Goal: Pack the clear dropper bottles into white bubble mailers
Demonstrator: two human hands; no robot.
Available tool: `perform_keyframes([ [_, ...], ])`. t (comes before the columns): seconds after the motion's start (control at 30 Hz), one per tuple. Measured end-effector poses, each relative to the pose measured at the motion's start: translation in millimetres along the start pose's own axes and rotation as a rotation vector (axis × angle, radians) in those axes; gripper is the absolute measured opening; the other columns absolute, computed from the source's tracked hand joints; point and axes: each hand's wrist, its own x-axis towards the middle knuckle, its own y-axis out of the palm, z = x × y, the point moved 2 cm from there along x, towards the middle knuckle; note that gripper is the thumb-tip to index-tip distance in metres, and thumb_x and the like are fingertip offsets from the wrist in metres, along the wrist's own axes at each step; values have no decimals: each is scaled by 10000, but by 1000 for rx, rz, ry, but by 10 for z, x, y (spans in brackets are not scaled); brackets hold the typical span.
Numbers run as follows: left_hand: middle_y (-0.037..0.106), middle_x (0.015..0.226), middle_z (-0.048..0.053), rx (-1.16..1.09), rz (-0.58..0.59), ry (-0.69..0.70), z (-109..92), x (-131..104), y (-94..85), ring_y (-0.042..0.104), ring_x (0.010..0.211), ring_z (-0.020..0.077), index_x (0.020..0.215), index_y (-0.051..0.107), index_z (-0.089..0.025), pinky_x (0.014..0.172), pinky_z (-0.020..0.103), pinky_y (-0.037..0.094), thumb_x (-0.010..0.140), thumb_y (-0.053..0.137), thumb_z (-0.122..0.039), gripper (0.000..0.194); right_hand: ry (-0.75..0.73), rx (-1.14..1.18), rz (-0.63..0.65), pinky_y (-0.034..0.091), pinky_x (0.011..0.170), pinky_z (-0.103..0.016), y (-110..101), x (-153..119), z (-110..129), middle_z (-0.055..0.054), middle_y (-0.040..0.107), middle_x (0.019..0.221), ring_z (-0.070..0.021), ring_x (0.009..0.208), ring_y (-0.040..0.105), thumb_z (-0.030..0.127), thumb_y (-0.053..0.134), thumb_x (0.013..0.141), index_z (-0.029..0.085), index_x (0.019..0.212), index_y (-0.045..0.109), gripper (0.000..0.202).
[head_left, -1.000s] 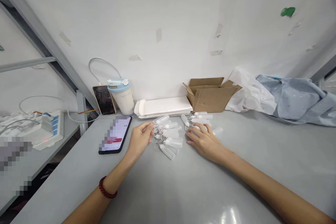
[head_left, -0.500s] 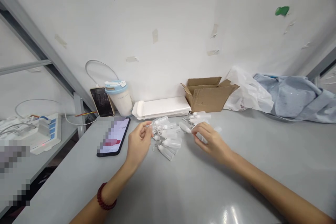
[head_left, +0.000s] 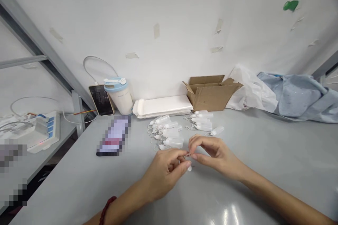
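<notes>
My left hand [head_left: 167, 172] and my right hand [head_left: 213, 153] meet in front of the bottles, fingertips close together. Between them is a small thing with a thin loop, and a small white piece [head_left: 189, 168] shows below my left fingertips; most of it is hidden. The fingers of both hands are pinched. Beyond my left hand lies a pile of small clear bottles [head_left: 170, 132] with white caps and thin cords. A second, smaller group of bottles [head_left: 203, 126] lies behind my right hand, with a single bottle [head_left: 217, 131] at its right.
Along the wall stand a phone [head_left: 101, 100], a lidded cup [head_left: 120, 98], flat white boxes [head_left: 165, 106], an open cardboard box [head_left: 211, 96], a white plastic bag [head_left: 250, 89] and blue cloth [head_left: 298, 96]. Another phone [head_left: 114, 135] lies at the left.
Both hands have moved toward the front and come together, my left hand leaving the left pile. One bottle near my right fingers is gone from its place. The view has shifted slightly.
</notes>
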Motion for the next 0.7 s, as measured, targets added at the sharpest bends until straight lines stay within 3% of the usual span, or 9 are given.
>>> perform_keyframes([
  [0.1, 513, 572, -19, -95, 1, -27, -5, 0, -8, 444, 486, 71, 707, 605, -129, 470, 187, 358, 847, 500, -286, 235, 37, 56, -14, 426, 747, -307, 35, -6, -36, -21, 573, 854, -152, 817, 545, 294, 568, 843, 207, 858, 583, 90],
  [0.23, 481, 493, -44, -290, -41, -89, 1, 33, -100, 458, 423, 69, 719, 584, -133, 438, 184, 372, 857, 500, -339, 262, 71, 107, 54, 388, 892, -381, 75, 9, -130, -67, 554, 1115, -195, 1049, 507, 377, 618, 796, 239, 1152, 446, 419],
  [0.3, 547, 576, -20, -340, -87, -77, 3, 51, -148, 496, 443, 71, 750, 593, -128, 449, 192, 401, 852, 510, -340, 250, 121, 70, 99, 364, 922, -404, 104, 16, -181, -66, 580, 1091, -198, 1040, 515, 360, 677, 744, 232, 1196, 410, 540],
  [0.47, 596, 668, 0, -382, -159, -64, 19, 71, -196, 523, 458, 71, 805, 607, -125, 464, 205, 429, 841, 531, -322, 214, 188, 66, 49, 435, 803, -331, 154, 23, -200, -21, 595, 882, -154, 837, 556, 312, 643, 771, 198, 1038, 531, 312],
  [0.7, 591, 658, -8, -345, -286, -87, 58, 93, -211, 530, 492, 81, 801, 596, -134, 479, 207, 427, 815, 568, -320, 188, 176, -97, -41, 438, 757, -311, 126, 14, -179, -22, 577, 861, -155, 798, 541, 271, 608, 772, 189, 916, 583, 167],
])
